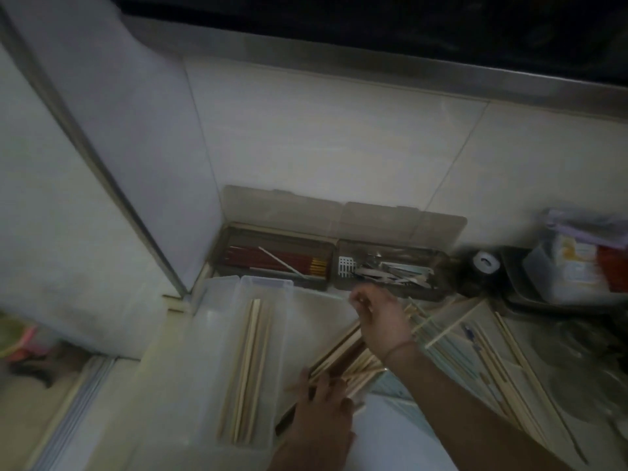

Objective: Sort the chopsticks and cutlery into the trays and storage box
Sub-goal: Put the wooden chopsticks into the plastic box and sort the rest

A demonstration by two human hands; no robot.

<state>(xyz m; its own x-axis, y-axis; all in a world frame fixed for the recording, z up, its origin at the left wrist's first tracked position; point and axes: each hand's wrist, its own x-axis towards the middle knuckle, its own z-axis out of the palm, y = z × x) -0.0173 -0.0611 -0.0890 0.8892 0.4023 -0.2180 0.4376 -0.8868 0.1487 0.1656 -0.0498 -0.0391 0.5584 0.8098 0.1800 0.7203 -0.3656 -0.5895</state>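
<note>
While your left hand (321, 407) lies with loosely spread fingers pressing the near end of the loose chopstick bundle (343, 360), and your right hand (380, 321) curls over its far end (whether it pinches a stick is too blurred to tell), steady the bundle before lifting. Draw out one matched pair, then lay it parallel to the pale chopsticks (246, 379) in the clear storage box (268, 285) at left. Leave both far trays alone: red chopsticks (272, 260) left, metal cutlery (390, 270) right.

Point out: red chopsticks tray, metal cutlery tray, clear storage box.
red chopsticks tray (272, 282), head view, front wall
metal cutlery tray (390, 291), head view, front wall
clear storage box (265, 283), head view, far rim
</note>
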